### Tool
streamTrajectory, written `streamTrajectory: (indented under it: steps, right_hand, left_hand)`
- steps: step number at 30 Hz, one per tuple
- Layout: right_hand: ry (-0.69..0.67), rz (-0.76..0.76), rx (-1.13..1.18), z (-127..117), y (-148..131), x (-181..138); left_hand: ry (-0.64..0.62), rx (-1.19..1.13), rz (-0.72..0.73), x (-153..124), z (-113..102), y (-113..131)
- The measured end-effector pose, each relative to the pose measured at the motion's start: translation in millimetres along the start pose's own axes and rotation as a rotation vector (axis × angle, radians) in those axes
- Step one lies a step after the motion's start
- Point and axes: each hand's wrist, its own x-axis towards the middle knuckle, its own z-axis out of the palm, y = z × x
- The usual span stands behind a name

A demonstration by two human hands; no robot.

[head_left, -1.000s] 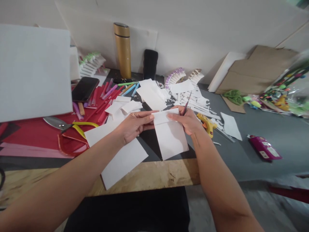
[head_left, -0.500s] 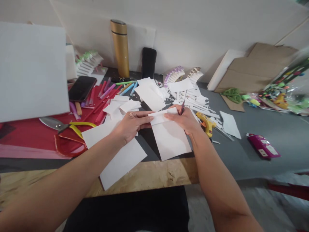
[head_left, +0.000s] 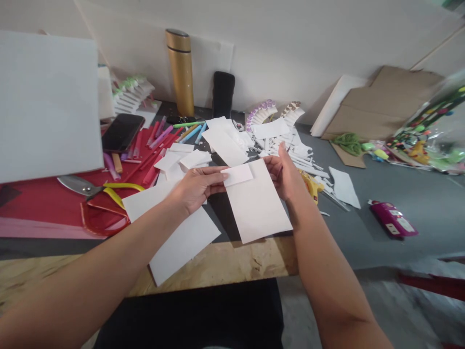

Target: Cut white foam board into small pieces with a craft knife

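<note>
My left hand (head_left: 198, 186) pinches a small white paper piece (head_left: 238, 174) that lies over the top left corner of a white sheet (head_left: 259, 208). I hold the sheet tilted above the table's near edge. My right hand (head_left: 286, 177) grips the sheet's upper right edge, fingers curled against it and thumb raised. No scissors show in that hand now. Another white sheet (head_left: 181, 237) lies flat on the table under my left forearm.
Large yellow-handled scissors (head_left: 101, 186) lie on red paper (head_left: 43, 203) at left, near a phone (head_left: 121, 132) and coloured pens. A gold flask (head_left: 180, 72) stands at the back. Paper scraps (head_left: 290, 145), a yellow glue gun (head_left: 312, 186) and a purple packet (head_left: 392, 224) lie to the right.
The folded strip along the sheet's top is now a short piece under my left fingers. The small red scissors have gone from view. My right hand has opened up beside the sheet's edge.
</note>
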Motion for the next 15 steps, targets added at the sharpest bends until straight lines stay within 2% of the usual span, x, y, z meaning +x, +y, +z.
streamTrajectory:
  steps: [3, 6, 9, 12, 15]
  right_hand:
    - [0.056, -0.062, -0.074, 2, 0, -4]
    - [0.118, -0.26, -0.254, 2, -2, -12]
    - [0.032, -0.373, -0.404, 0, -6, -19]
    - [-0.038, -0.309, -0.426, -1, -8, -20]
    - [-0.018, -0.121, -0.384, -1, -6, -18]
  left_hand:
    - [0.006, 0.007, -0.002, -1, 1, 1]
    - [0.018, 0.028, -0.011, -1, 1, 1]
    - [0.022, 0.034, -0.005, -2, 1, 1]
    - [0.026, 0.035, 0.012, -2, 1, 0]
    - [0.013, 0.051, 0.027, -2, 2, -2]
